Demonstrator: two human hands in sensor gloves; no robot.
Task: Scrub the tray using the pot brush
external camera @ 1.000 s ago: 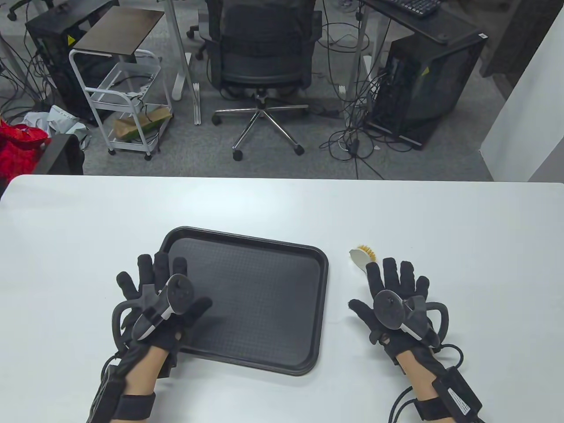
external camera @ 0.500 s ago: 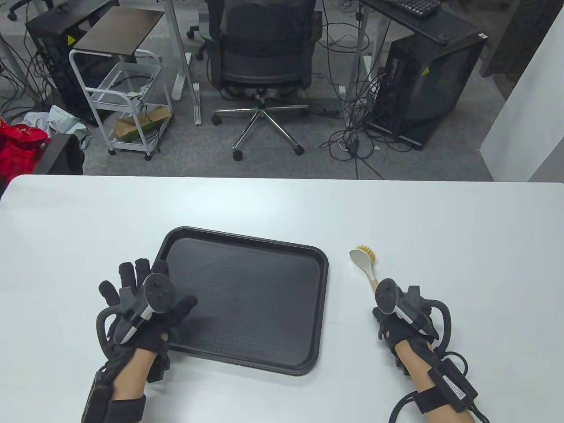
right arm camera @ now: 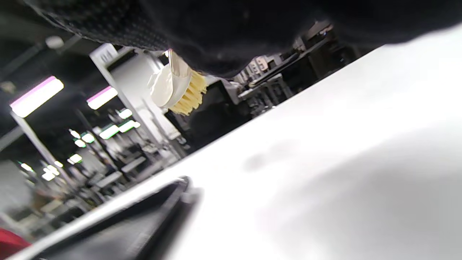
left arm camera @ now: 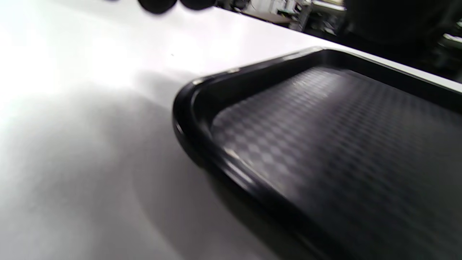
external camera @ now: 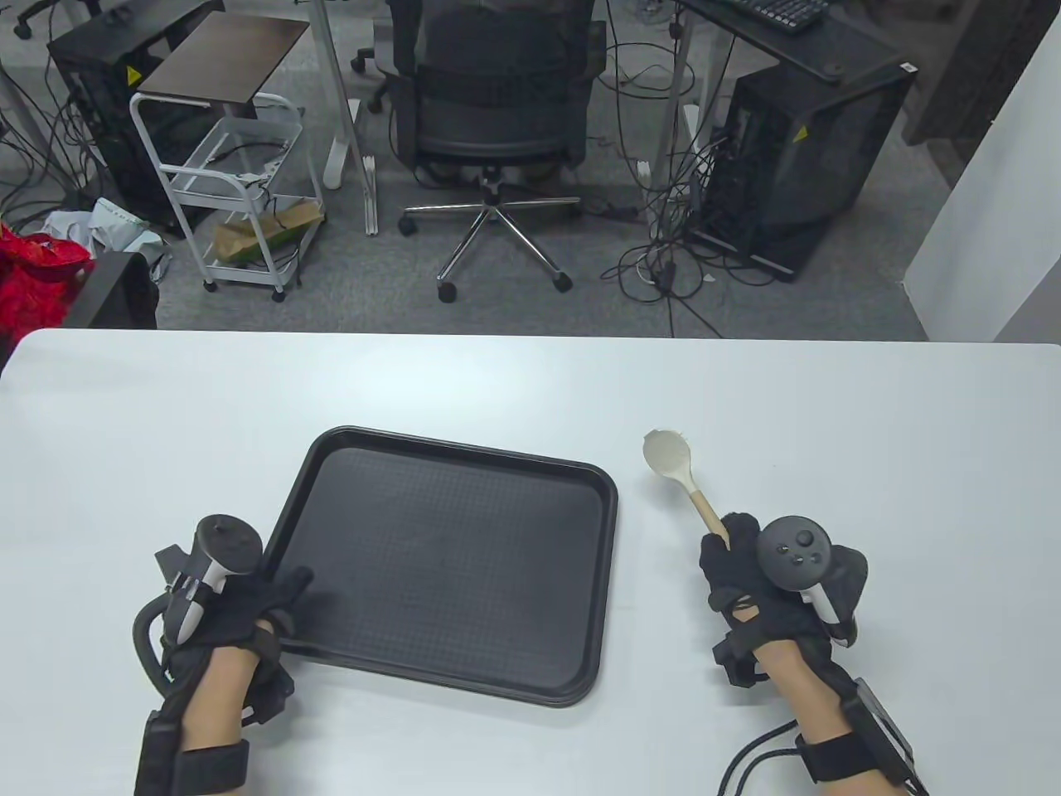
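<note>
We see the pot brush (external camera: pixel 675 467) with its round white head, pale yellow bristles facing down, and a light wooden handle. It is lifted off the white bench (external camera: pixel 829 431), just to the right of the tray (external camera: pixel 464 672). Our right hand (external camera: pixel 750 572) has its grip curled tight round the handle's lower end, the head pointing away and to the left. The tray is black, rectangular, with rounded corners and a textured floor; nothing lies in it. Our left hand (external camera: pixel 240 597) has a grip on its near left corner, thumb lying over the rim onto the floor of the tray.
</note>
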